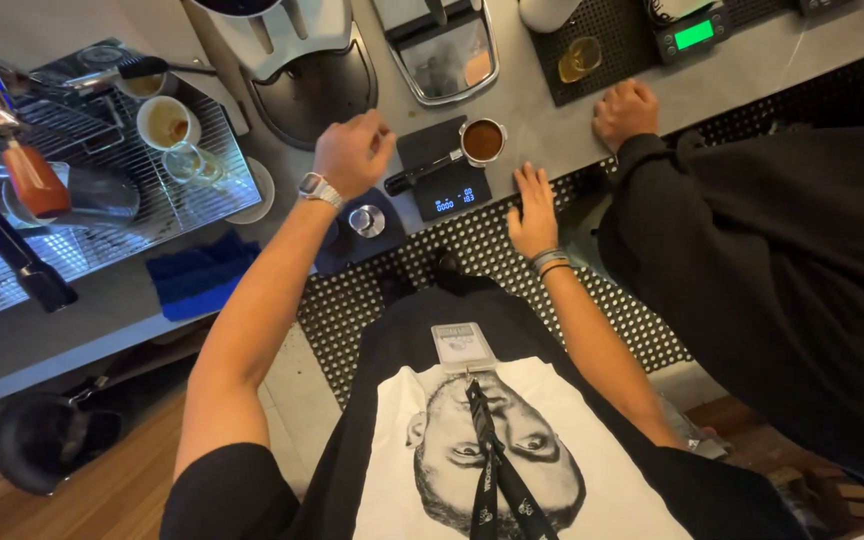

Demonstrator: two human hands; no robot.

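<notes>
The left hand is hovering over the counter with its fingers curled loosely inward, grasping nothing that I can make out, just left of the portafilter. The right hand is lying flat and released on the counter's edge, fingers spread, near the small black scale. The portafilter, filled with ground coffee, is sitting on that scale with its handle pointing toward the left hand. A metal tamper is standing just below the left wrist. Beside them, another person's hand is resting on the counter.
</notes>
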